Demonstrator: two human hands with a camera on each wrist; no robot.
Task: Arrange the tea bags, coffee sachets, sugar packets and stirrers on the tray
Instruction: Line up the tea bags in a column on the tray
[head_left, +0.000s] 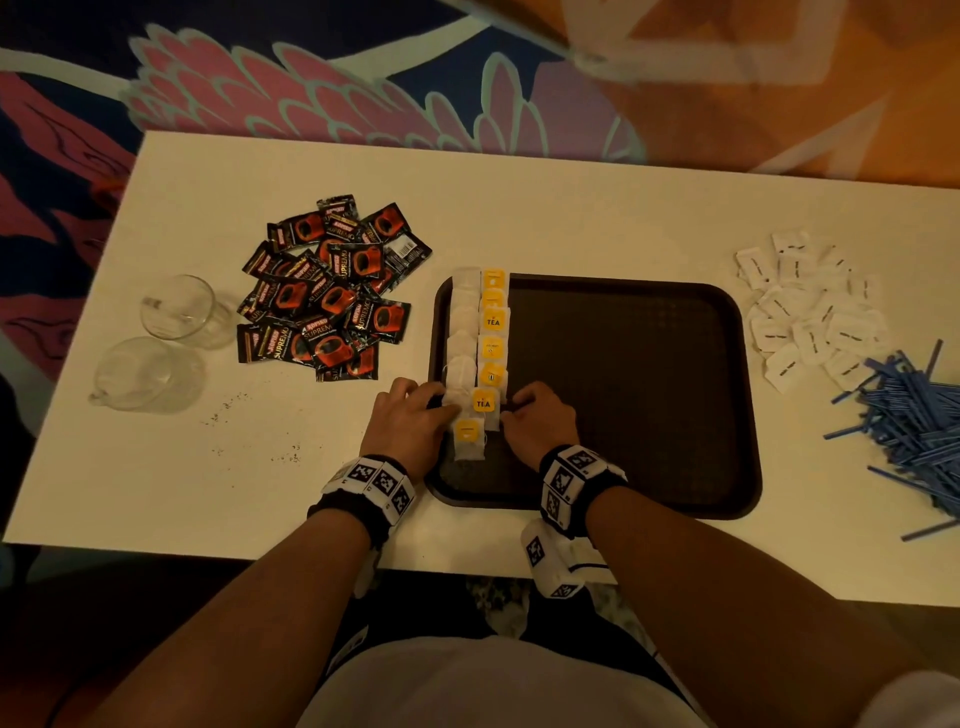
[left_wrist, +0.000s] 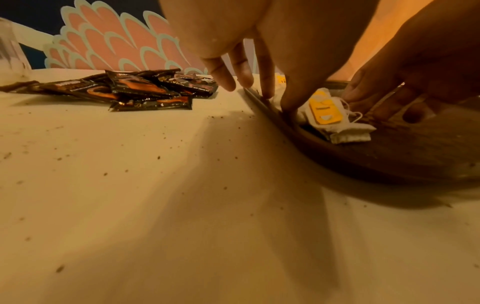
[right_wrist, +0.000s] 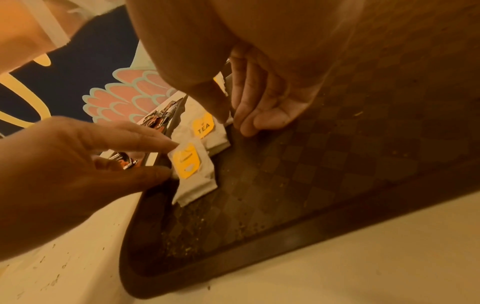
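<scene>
A dark brown tray (head_left: 623, 389) lies on the white table. Several tea bags with yellow tags run in a column (head_left: 480, 338) along its left side. My left hand (head_left: 436, 410) has straight fingers, their tips touching the left edge of the nearest tea bag (right_wrist: 193, 170) and the tray rim. My right hand (head_left: 511, 410) is curled, thumb and fingertips pinching the right edge of the bag tagged TEA (right_wrist: 207, 131). Coffee sachets (head_left: 327, 291) are piled left of the tray. Right of it lie white sugar packets (head_left: 810, 306) and blue stirrers (head_left: 914, 415).
Two clear glass cups (head_left: 166, 343) stand at the table's left end. Dark crumbs speckle the table (left_wrist: 130, 164) near the tray's front left corner. The tray floor (right_wrist: 311, 164) right of the tea bags is bare. A patterned carpet surrounds the table.
</scene>
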